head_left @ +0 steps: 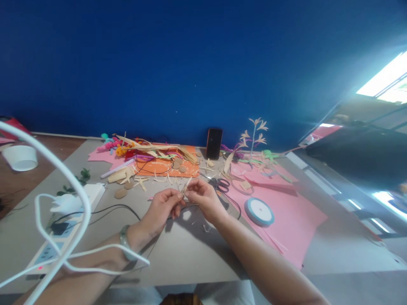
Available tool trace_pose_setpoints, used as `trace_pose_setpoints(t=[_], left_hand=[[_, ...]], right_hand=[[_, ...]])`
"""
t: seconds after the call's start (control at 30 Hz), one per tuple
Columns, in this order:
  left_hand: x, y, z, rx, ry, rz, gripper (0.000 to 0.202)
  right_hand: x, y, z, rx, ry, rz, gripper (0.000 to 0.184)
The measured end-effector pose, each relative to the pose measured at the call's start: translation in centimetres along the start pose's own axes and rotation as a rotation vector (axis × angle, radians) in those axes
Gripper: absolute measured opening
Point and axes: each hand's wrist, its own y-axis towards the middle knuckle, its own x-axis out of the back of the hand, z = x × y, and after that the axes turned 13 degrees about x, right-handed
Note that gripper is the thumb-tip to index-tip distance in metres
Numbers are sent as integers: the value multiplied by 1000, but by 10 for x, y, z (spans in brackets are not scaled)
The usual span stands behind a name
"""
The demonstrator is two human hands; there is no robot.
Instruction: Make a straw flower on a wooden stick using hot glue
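Head view looks down on the left hand (163,207) and right hand (205,201), which meet fingertip to fingertip above the grey table (184,254). Each grip is narrow: the thumb and forefingers of both hands pinch a pale straw strip (187,185), whose thin ends fan up and away from the pinch. The strip is held just off the table, between the two hands. A green bangle (124,242) sits on the left wrist.

Just beyond the right grip lie black-handled scissors (223,184). To the right of that grip, near but apart, a blue ribbon spool (259,211) lies flat on a pink paper sheet (295,224). Farther beyond the grip, an orange sheet (159,167) carries a heap of straw pieces and coloured cords, and loose straw scraps (140,181) lie between it and the hands. A dark phone (214,143) stands against the blue wall (190,63) straight beyond the grip, with a straw flower sprig (254,131) upright to its right. Well to the left of the left grip lies a white power strip (44,254), and a white cable (85,209) loops close to the camera.
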Motion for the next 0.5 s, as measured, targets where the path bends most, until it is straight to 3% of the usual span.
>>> trace_pose_setpoints(t=[0.17, 0.5], left_hand=[[2, 0, 1, -50, 90, -14, 22], [1, -1, 0, -118, 239, -88, 24]], right_hand=[[-1, -2, 3, -59, 74, 112, 25], [-3, -3, 2, -66, 1, 97, 20]])
